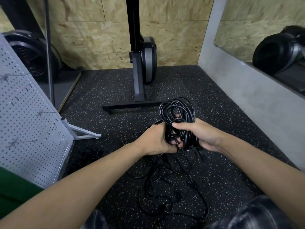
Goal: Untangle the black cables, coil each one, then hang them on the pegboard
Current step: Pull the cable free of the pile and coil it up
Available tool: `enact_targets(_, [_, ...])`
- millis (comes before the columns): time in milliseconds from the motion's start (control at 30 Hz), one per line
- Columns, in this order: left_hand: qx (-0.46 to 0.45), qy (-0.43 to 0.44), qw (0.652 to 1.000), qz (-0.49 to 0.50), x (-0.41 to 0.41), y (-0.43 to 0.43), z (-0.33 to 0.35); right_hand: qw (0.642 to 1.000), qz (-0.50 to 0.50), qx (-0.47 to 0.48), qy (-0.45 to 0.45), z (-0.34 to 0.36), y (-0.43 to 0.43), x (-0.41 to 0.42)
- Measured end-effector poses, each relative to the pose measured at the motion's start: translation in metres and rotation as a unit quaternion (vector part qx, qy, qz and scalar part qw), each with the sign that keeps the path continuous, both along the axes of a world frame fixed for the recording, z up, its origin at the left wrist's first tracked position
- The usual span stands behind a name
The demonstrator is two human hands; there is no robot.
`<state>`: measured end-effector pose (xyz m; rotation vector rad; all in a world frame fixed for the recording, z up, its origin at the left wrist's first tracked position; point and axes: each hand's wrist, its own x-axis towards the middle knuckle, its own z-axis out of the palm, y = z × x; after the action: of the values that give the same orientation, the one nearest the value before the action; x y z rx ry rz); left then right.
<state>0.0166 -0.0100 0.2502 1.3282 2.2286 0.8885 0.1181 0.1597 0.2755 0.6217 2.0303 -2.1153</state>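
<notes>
Both hands are up at centre right of the frame, close together and both clamped on one bundle of black cable (177, 109). The right hand (203, 134) wraps its fingers over the gathered loops from the right, thumb laid across the top, pinning them so the coil keeps its shape. The left hand (156, 139) grips the lower part of the same bundle from the left, fingers curled in among the strands. It may be cinching a turn or feeding in more line; I can't tell which. The loops stand up above the fists, lifted off the floor (231, 162), I'd say so they don't snag on what lies below.

And plenty does: a loose tangle (171, 187) of thin black cable sprawls on the speckled rubber at lower centre, seemingly running up into the bundle. So the untangling looks unfinished.

At lower left a dark heap (85, 156) sits by the foot of the pegboard (29, 121). It could be a coil already made, but it's too dim to call. The pegboard stands tilted on its frame along the left edge, near the work, and no cable hangs on it that I can see.
</notes>
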Motion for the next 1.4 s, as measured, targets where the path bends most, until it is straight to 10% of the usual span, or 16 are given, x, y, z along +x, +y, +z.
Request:
enact_targets(633, [-0.162, 0.179, 0.966, -0.095, -0.045, -0.027, -0.026, 0.996, -0.073, 0.045, -0.015, 0.002, 0.022, 0.008])
enact_targets(767, [-0.249, 0.006, 0.959, -0.133, -0.026, -0.029, -0.012, 0.998, -0.046, 0.034, 0.017, 0.0, 0.022, 0.008])
enact_targets(933, [-0.058, -0.19, 0.98, 0.013, -0.004, -0.009, -0.009, 0.997, -0.039, 0.057, 0.035, -0.001, 0.015, 0.002])
enact_targets(1133, [0.088, -0.433, 0.89, 0.11, -0.017, 0.0, -0.03, 0.998, 0.004, 0.04, 0.04, 0.005, 0.018, 0.005])
enact_targets(1400, [0.099, -0.366, 0.922, 0.08, -0.027, -0.009, -0.015, 0.984, 0.015, 0.177, 0.011, 0.014, 0.023, 0.005])
